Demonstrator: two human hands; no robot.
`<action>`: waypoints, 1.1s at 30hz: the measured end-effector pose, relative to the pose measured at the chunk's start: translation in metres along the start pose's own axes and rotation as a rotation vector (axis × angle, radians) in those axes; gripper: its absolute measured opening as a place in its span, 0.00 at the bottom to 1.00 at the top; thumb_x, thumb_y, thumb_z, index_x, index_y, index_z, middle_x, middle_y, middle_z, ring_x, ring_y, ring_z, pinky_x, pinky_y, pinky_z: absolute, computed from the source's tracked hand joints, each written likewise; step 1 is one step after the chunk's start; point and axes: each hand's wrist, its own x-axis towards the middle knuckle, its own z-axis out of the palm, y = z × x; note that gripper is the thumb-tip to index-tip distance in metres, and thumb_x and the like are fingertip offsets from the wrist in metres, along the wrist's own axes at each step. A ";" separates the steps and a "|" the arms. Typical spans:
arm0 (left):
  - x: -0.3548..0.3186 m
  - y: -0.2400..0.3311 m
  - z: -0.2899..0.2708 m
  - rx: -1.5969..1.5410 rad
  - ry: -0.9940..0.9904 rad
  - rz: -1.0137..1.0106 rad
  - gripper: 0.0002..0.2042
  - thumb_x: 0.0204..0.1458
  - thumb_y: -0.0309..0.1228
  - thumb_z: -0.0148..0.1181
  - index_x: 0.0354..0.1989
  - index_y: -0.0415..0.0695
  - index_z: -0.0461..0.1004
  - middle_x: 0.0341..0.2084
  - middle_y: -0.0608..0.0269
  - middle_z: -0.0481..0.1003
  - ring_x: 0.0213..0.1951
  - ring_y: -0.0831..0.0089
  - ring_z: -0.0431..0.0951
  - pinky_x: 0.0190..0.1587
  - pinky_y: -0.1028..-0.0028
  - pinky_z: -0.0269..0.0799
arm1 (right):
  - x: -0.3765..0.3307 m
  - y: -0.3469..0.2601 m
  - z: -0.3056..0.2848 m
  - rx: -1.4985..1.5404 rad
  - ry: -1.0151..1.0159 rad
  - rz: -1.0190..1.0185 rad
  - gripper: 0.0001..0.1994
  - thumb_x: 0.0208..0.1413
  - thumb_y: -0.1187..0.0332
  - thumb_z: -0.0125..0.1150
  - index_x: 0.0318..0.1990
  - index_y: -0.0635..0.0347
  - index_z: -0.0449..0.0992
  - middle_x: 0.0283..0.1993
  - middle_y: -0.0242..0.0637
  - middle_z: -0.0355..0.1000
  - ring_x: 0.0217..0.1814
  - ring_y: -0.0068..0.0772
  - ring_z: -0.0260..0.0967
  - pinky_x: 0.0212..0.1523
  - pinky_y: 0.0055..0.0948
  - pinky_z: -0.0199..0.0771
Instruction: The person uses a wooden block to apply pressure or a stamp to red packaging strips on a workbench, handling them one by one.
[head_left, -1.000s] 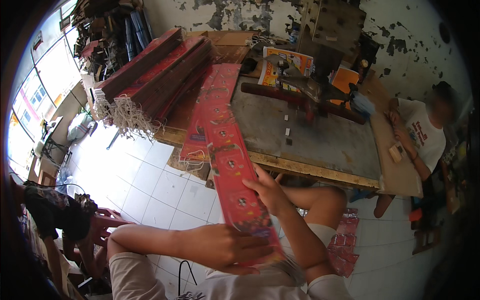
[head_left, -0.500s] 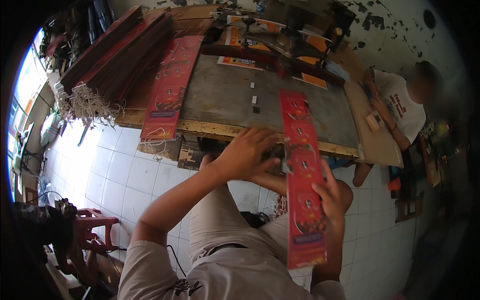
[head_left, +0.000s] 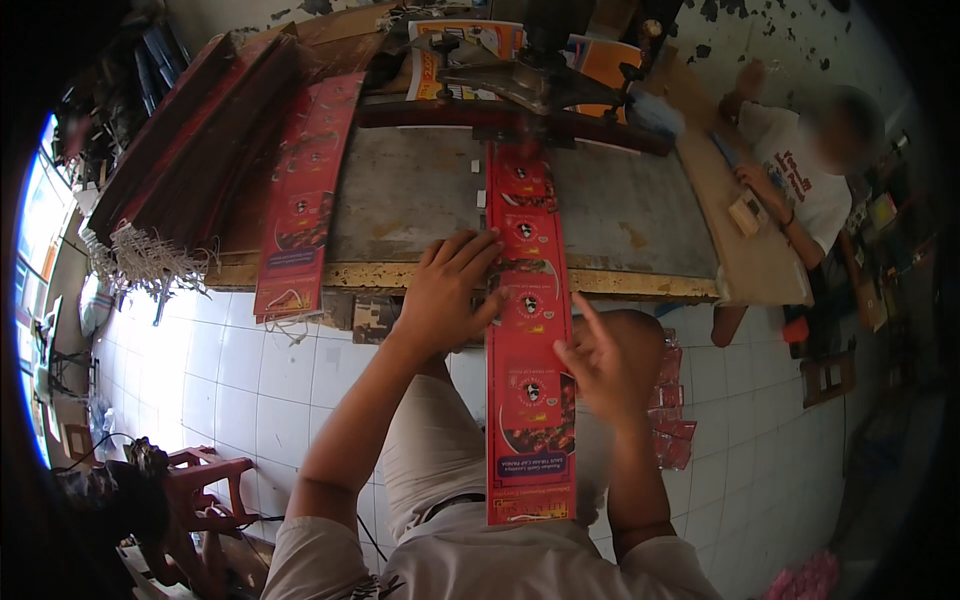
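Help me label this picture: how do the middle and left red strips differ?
The middle strip lies between the left hand and right hand; the left strip has no hand on it. The middle strip juts farther past the table edge than the left strip. Both are long, red and printed.

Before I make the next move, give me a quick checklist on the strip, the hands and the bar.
1. Left hand at the red strip's left edge: ok.
2. Right hand at its right edge: ok, thumb overlapping it.
3. Strip fully on the table: not ok, near end overhangs the front edge.
4. Far end under the dark red bar: cannot tell.
5. Other person's hands clear of the strip: ok.
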 end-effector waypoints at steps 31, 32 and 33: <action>0.007 0.003 0.001 0.024 -0.034 -0.049 0.31 0.57 0.38 0.66 0.70 0.41 0.75 0.72 0.58 0.75 0.70 0.52 0.72 0.72 0.48 0.65 | 0.089 0.006 -0.029 -0.950 0.207 -0.644 0.27 0.71 0.59 0.64 0.74 0.56 0.76 0.80 0.39 0.71 0.86 0.50 0.59 0.83 0.56 0.52; 0.007 0.004 0.000 0.021 -0.042 -0.054 0.30 0.58 0.38 0.65 0.70 0.41 0.75 0.72 0.59 0.75 0.71 0.53 0.72 0.72 0.48 0.64 | 0.088 0.006 -0.029 -0.951 0.209 -0.640 0.26 0.71 0.59 0.64 0.74 0.56 0.76 0.80 0.39 0.71 0.86 0.50 0.59 0.83 0.56 0.52; 0.008 0.004 0.000 0.018 -0.049 -0.058 0.30 0.59 0.38 0.65 0.71 0.42 0.75 0.73 0.61 0.74 0.71 0.53 0.72 0.72 0.48 0.64 | 0.088 0.005 -0.029 -0.952 0.209 -0.640 0.26 0.71 0.59 0.64 0.74 0.56 0.76 0.80 0.39 0.71 0.86 0.50 0.59 0.83 0.56 0.52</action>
